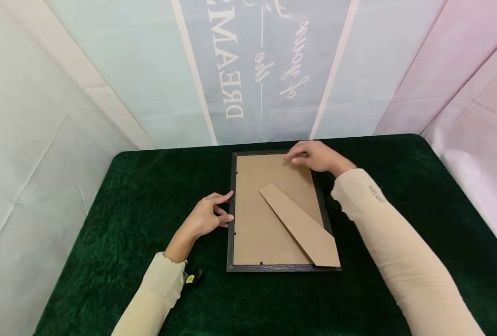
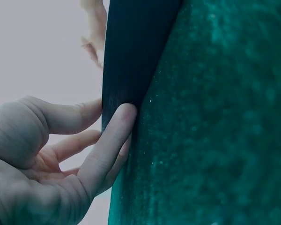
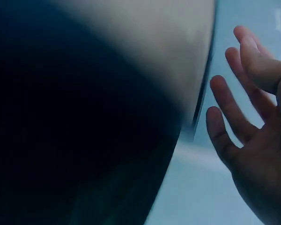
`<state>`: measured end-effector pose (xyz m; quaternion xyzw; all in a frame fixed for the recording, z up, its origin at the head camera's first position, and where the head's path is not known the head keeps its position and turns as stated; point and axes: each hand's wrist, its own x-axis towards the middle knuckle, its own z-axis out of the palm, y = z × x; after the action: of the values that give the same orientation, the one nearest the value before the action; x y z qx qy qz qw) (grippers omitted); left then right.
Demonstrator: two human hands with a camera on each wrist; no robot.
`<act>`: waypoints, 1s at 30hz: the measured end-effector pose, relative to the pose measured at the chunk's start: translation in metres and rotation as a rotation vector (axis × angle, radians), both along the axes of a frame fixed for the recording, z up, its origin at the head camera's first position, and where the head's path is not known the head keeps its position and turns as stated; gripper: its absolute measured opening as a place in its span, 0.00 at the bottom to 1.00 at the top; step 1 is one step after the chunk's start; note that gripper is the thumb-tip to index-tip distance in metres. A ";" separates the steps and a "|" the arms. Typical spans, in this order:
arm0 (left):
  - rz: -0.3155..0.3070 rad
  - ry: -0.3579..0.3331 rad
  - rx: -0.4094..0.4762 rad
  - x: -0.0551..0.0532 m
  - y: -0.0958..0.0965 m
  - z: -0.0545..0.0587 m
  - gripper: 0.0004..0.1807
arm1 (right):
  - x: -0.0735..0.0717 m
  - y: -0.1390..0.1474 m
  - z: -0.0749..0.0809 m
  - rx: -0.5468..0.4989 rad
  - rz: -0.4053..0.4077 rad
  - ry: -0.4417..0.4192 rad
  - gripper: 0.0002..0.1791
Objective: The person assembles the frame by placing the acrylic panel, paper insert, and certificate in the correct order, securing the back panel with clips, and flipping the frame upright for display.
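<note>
A black picture frame [image 1: 248,268] lies face down on the green cloth, its brown backing board [image 1: 252,224] upward. Slanting across the board, a brown easel stand [image 1: 300,224] reaches past the lower right corner. My left hand [image 1: 206,217] touches the frame's left edge with nearly straight fingers; in the left wrist view its fingertips [image 2: 126,112] rest against the dark side of the frame [image 2: 136,42]. Above the top right part of the board is my right hand [image 1: 315,156], fingers loosely bent and holding nothing. The right wrist view shows those fingers [image 3: 229,103] spread apart.
A green velvety cloth [image 1: 147,186] covers the table. Near the left sleeve lies a small black thing with a yellow patch [image 1: 190,279]. Behind the table hangs a printed backdrop [image 1: 265,126], with pale fabric walls [image 1: 30,163] at the sides.
</note>
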<state>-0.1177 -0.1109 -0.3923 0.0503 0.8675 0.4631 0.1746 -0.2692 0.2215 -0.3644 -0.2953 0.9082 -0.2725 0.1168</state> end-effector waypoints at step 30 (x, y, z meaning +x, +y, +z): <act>-0.008 0.058 -0.065 0.000 0.001 -0.003 0.37 | 0.007 0.035 -0.012 0.248 -0.094 0.248 0.05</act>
<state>-0.1182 -0.1102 -0.3953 0.0614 0.8866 0.4324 0.1524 -0.2618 0.2565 -0.3763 -0.2674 0.9551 -0.1250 0.0265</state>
